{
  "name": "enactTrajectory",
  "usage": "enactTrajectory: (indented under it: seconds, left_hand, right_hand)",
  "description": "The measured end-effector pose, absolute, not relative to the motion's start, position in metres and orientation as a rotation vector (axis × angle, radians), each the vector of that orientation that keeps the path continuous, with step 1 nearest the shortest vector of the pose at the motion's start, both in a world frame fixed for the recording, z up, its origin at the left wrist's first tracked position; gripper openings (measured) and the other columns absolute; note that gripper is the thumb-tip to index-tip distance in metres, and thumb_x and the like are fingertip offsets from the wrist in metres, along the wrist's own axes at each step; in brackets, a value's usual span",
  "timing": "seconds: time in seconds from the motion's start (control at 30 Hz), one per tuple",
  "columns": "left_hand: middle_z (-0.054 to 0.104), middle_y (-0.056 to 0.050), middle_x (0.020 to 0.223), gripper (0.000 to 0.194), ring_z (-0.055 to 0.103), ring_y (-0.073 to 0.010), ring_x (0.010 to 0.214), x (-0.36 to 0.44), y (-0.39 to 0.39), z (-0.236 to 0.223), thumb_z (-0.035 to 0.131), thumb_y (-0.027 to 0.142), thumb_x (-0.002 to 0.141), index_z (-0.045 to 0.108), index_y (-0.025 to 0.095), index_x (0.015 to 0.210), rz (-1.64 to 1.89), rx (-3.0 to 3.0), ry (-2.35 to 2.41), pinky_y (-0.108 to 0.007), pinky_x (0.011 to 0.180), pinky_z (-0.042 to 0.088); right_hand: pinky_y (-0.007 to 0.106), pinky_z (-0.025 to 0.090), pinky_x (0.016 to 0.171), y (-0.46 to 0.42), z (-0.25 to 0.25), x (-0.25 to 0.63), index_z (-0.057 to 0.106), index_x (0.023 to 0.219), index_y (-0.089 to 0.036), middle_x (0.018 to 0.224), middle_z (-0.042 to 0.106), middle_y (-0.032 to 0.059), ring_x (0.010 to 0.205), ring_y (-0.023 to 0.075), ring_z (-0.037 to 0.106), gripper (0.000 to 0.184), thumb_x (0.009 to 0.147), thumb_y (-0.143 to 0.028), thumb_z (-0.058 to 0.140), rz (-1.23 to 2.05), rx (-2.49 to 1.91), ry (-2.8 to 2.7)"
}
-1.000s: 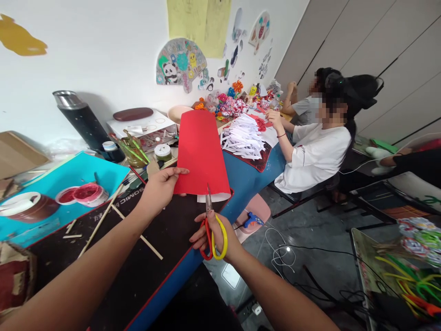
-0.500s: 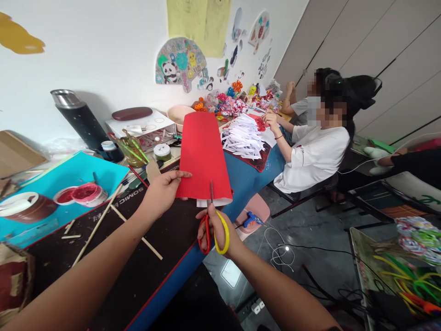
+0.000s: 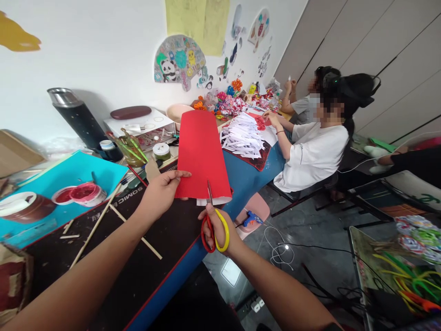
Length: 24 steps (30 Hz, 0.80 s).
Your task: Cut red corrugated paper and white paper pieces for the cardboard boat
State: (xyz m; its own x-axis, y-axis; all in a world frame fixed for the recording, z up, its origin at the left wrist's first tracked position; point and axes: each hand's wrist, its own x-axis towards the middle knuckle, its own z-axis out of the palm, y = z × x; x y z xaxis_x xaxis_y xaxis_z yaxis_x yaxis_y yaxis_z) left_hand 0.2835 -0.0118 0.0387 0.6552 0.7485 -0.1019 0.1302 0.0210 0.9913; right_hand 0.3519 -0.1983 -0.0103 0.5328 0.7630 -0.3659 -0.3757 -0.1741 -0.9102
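Note:
My left hand [image 3: 165,188] pinches the left edge of a sheet of red paper [image 3: 201,147], thumb and fingers closed on it. Narrow slits run along the near edge of this sheet like a fringe, and a white layer shows beneath it. In my right hand [image 3: 220,227] is a pair of scissors [image 3: 210,193] with one red and one yellow handle loop. Their blades lie at the near edge of the red paper, pointing away from me. Whether the blade tips are fully together is hard to tell.
Thin wooden sticks [image 3: 136,231] lie on the dark mat. Paint pots [image 3: 87,194] rest on a turquoise sheet at the left, near a black thermos [image 3: 81,119]. A heap of white paper strips [image 3: 243,135] lies before a seated person [image 3: 313,142]. A blue glue gun [image 3: 252,219] is lower right.
The scissors have shifted slightly left along the paper's near edge, and their blades now tilt leftward. My left hand keeps its hold on the sheet.

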Motion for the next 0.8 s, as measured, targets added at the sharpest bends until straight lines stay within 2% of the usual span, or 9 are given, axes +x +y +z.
enactTrajectory:
  seconds: [0.13,0.33,0.4,0.6,0.8]
  left_hand:
    - [0.084,-0.010,0.121,0.027,0.079,-0.0224,0.077,0.2836,-0.0106,0.0387,0.060,0.029,0.093,0.085,0.018,0.099,0.545,1.502,0.778,-0.032,0.055,0.069]
    - [0.081,-0.011,0.131,0.028,0.079,-0.0243,0.091,0.2851,-0.0107,0.0335,0.059,0.028,0.096,0.083,0.016,0.104,0.533,1.481,0.776,-0.032,0.059,0.071]
    - [0.081,-0.012,0.131,0.028,0.080,-0.0246,0.092,0.2845,-0.0106,0.0331,0.059,0.028,0.097,0.083,0.016,0.105,0.529,1.479,0.777,-0.032,0.059,0.071]
    - [0.081,-0.012,0.130,0.028,0.080,-0.0270,0.096,0.2832,-0.0092,0.0344,0.061,0.031,0.096,0.083,0.018,0.105,0.520,1.468,0.765,-0.035,0.059,0.072]
    - [0.082,-0.012,0.125,0.026,0.079,-0.0251,0.092,0.2852,-0.0074,0.0350,0.063,0.027,0.093,0.084,0.017,0.102,0.538,1.429,0.771,-0.030,0.054,0.069]
  right_hand:
    - [0.021,0.031,0.031,-0.1979,-0.0096,0.3517,0.061,0.094,-0.020,0.042,0.046,-0.0112,0.027,0.0101,0.037,0.080,0.082,-0.099,0.061,1.051,-1.409,-0.371]
    - [0.022,0.031,0.030,-0.1968,-0.0116,0.3503,0.063,0.096,-0.019,0.041,0.046,-0.0114,0.027,0.0102,0.037,0.083,0.081,-0.100,0.061,1.049,-1.409,-0.359]
    - [0.022,0.033,0.031,-0.1970,-0.0132,0.3509,0.064,0.097,-0.018,0.043,0.052,-0.0083,0.028,0.0109,0.041,0.086,0.081,-0.102,0.058,1.055,-1.411,-0.356]
    - [0.022,0.044,0.039,-0.1969,-0.0176,0.3552,0.063,0.102,-0.018,0.060,0.074,0.0051,0.044,0.0200,0.069,0.093,0.079,-0.107,0.050,1.142,-1.415,-0.324]
    - [0.024,0.050,0.046,-0.1972,-0.0163,0.3565,0.062,0.102,-0.019,0.069,0.079,0.0078,0.051,0.0208,0.074,0.090,0.080,-0.106,0.053,1.167,-1.388,-0.302]
